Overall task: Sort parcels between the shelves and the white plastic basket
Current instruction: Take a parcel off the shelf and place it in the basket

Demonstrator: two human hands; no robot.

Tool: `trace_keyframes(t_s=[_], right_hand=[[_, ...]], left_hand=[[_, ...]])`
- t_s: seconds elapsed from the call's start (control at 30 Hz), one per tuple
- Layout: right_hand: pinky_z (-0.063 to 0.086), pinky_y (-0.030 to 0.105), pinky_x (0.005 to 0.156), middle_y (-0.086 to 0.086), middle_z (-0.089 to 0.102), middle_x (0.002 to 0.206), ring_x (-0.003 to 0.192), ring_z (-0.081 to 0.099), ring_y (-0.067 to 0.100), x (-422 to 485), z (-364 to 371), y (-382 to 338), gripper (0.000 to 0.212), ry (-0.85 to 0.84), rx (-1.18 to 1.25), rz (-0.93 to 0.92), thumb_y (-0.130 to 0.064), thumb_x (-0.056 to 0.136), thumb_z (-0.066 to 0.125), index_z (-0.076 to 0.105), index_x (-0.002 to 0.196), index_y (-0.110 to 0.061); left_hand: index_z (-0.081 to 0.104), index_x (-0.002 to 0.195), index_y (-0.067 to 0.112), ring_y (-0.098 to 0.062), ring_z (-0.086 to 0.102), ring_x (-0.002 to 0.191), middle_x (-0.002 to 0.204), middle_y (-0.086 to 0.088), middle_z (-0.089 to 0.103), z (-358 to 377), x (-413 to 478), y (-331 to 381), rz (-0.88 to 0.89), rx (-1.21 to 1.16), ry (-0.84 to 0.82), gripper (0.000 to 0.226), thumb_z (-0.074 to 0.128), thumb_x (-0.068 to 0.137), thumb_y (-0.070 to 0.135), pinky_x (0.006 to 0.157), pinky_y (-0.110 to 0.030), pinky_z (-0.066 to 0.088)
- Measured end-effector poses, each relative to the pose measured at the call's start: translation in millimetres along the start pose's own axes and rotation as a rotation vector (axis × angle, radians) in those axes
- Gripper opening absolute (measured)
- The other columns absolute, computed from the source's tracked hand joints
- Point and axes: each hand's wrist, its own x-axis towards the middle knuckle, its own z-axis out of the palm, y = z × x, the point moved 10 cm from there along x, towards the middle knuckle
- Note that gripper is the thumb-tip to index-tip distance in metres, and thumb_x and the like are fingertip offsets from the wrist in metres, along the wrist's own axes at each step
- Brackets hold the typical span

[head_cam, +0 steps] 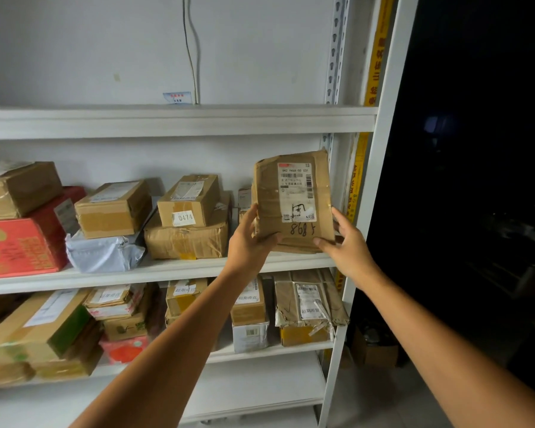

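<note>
Head view: I am holding a brown cardboard parcel upright, long axis vertical, my left hand and right hand gripping its lower corners, just above the middle shelf's right end.

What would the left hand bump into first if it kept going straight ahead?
Probably the small brown box standing just behind it on the middle shelf. The left hand holds the parcel by its edge, and depth is hard to judge.
</note>
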Motion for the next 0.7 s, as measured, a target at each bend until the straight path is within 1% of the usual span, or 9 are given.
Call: trace_keyframes(t_s=[0.13,0.17,0.27,0.3,0.37,0.43,0.5,0.57,0.7], right_hand=[[0.034,0.021,0.105,-0.014,0.041,0.142,0.122,0.033,-0.008,-10.0,9.3,2.1,0.083,0.036,-0.094,-0.062,-0.029,0.086,0.075,0.026,0.153,-0.034],[0.032,0.019,0.105,-0.017,0.039,0.138,0.121,0.033,-0.010,-11.9,10.2,3.4,0.083,0.046,-0.087,-0.066,-0.030,0.086,0.074,0.026,0.153,-0.034],[0.028,0.001,0.097,-0.016,0.037,0.131,0.113,0.032,-0.027,-17.0,11.9,-0.3,0.081,0.077,-0.092,-0.105,-0.025,0.086,0.074,0.028,0.153,-0.028],[0.030,0.001,0.099,-0.015,0.037,0.129,0.112,0.032,-0.029,-18.4,12.0,-2.5,0.080,0.086,-0.092,-0.118,-0.023,0.086,0.073,0.029,0.153,-0.026],[0.036,0.014,0.105,-0.013,0.037,0.129,0.112,0.034,-0.022,-21.2,12.5,-7.4,0.079,0.102,-0.093,-0.138,-0.020,0.087,0.072,0.029,0.154,-0.022],[0.037,0.017,0.106,-0.006,0.040,0.136,0.118,0.033,-0.013,-24.0,14.1,-15.4,0.078,0.126,-0.121,-0.175,-0.018,0.088,0.070,0.028,0.154,-0.020],[0.030,0.006,0.104,0.001,0.039,0.143,0.127,0.037,0.000,-26.4,16.8,-21.7,0.077,0.157,-0.159,-0.199,-0.017,0.089,0.069,0.027,0.154,-0.019],[0.021,-0.006,0.096,0.003,0.038,0.146,0.130,0.038,0.007,-28.2,19.2,-25.6,0.077,0.189,-0.191,-0.212,-0.016,0.090,0.068,0.027,0.154,-0.020],[0.018,-0.010,0.091,0.002,0.038,0.146,0.128,0.039,0.005,-26.2,21.7,-25.6,0.077,0.224,-0.230,-0.212,-0.016,0.089,0.069,0.028,0.154,-0.021]], left_hand=[[0.043,0.134,0.035,-0.016,0.063,0.112,0.124,0.007,0.063,-7.5,10.7,-11.6,-0.036,-0.049,0.014,0.072,0.073,0.080,-0.001,0.089,-0.047,0.056],[0.041,0.134,0.034,-0.017,0.063,0.112,0.124,0.006,0.062,-8.4,13.6,-14.6,-0.049,-0.060,0.015,0.073,0.073,0.080,-0.002,0.090,-0.046,0.056],[0.044,0.138,0.022,-0.017,0.063,0.111,0.123,0.005,0.061,-8.1,21.0,-20.8,-0.067,-0.069,-0.011,0.069,0.071,0.080,-0.005,0.087,-0.042,0.058],[0.042,0.141,0.020,-0.016,0.063,0.110,0.123,0.003,0.061,-7.8,23.0,-22.2,-0.069,-0.063,-0.022,0.072,0.071,0.080,-0.006,0.086,-0.041,0.058],[0.039,0.145,0.020,-0.018,0.061,0.112,0.127,0.000,0.060,-9.2,27.1,-26.5,-0.087,-0.061,-0.028,0.076,0.070,0.080,-0.006,0.085,-0.039,0.058],[0.036,0.147,0.019,-0.021,0.059,0.117,0.131,-0.004,0.056,-10.1,31.1,-31.4,-0.113,-0.088,-0.026,0.078,0.069,0.081,-0.007,0.088,-0.041,0.057],[0.034,0.147,0.018,-0.022,0.058,0.117,0.133,-0.006,0.055,-10.5,34.6,-35.7,-0.131,-0.105,-0.020,0.079,0.068,0.081,-0.008,0.092,-0.045,0.055],[0.032,0.147,0.020,-0.021,0.059,0.117,0.134,-0.008,0.055,-12.0,37.3,-40.3,-0.145,-0.118,-0.014,0.080,0.068,0.081,-0.008,0.094,-0.045,0.054],[0.033,0.146,0.023,-0.024,0.057,0.119,0.136,-0.008,0.053,-13.4,43.5,-45.2,-0.153,-0.112,-0.013,0.080,0.069,0.081,-0.007,0.093,-0.049,0.054]])
